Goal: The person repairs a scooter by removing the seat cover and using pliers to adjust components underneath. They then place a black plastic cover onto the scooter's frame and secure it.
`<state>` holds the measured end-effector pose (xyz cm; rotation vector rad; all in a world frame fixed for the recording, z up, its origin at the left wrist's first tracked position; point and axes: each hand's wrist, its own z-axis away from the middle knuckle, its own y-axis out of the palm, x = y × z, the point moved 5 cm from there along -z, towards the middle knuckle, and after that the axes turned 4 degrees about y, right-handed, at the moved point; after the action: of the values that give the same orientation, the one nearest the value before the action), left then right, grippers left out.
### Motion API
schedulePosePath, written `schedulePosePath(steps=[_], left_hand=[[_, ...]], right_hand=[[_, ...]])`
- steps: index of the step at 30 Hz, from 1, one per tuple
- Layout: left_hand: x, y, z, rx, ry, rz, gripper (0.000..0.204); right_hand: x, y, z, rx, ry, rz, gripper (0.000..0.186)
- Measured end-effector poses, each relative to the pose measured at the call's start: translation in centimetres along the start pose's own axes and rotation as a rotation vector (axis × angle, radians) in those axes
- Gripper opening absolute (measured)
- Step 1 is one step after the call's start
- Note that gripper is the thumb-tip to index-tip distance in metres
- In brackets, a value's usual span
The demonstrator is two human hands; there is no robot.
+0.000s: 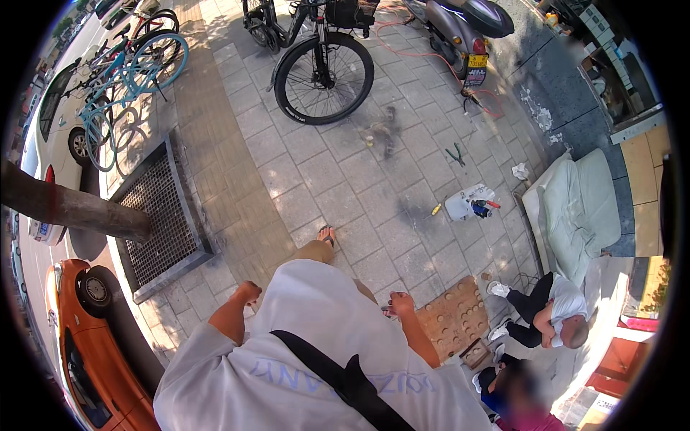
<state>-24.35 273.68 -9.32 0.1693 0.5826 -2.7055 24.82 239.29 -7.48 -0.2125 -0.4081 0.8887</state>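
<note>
My left hand [249, 292] hangs beside my white shirt [320, 320], its fingers curled loosely, and nothing shows in it. On the other side, my right hand [399, 302] is closed, with a small pale and reddish bit at its fingers that is too small to name. Neither hand touches the things on the ground. Ahead to the right, a white container [460, 207] stands on the paving with a red-and-blue tool [485, 207] at its right side. A small yellow object [436, 209] lies next to it, and green-handled pliers [455, 154] lie farther off.
Ahead stand a black bicycle [323, 77] and a scooter [460, 32] with an orange cable [424, 52]. At left are a tree trunk [79, 208], a grate [159, 215] and an orange car [97, 352]. At right, people sit by a pale covered cushion [578, 208] and patterned mat [453, 316].
</note>
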Motion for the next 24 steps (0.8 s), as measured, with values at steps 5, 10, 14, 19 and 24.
schedulePosePath(steps=[5, 10, 14, 19, 24], left_hand=[[-32.5, -13.1, -3.9, -0.204, 0.404, 0.316, 0.030], [-60.3, -19.7, -9.0, -0.320, 0.632, 0.500, 0.032], [-72.5, -16.6, -13.9, -0.281, 0.481, 0.568, 0.034], [-75.9, -7.2, -18.2, -0.229, 0.565, -0.040, 0.042], [-84.8, -3.5, -22.3, -0.062, 0.282, 0.103, 0.044]], right_hand=[[5.1, -4.4, -2.7, 0.024, 0.198, 0.094, 0.033], [19.8, -10.4, -10.0, 0.031, 0.274, 0.211, 0.033], [39.0, -15.7, -19.2, 0.016, 0.193, 0.274, 0.034], [76.5, -23.1, -30.8, 0.017, -0.277, 0.333, 0.025], [110.4, -23.8, -33.7, 0.000, -0.538, 0.319, 0.033]])
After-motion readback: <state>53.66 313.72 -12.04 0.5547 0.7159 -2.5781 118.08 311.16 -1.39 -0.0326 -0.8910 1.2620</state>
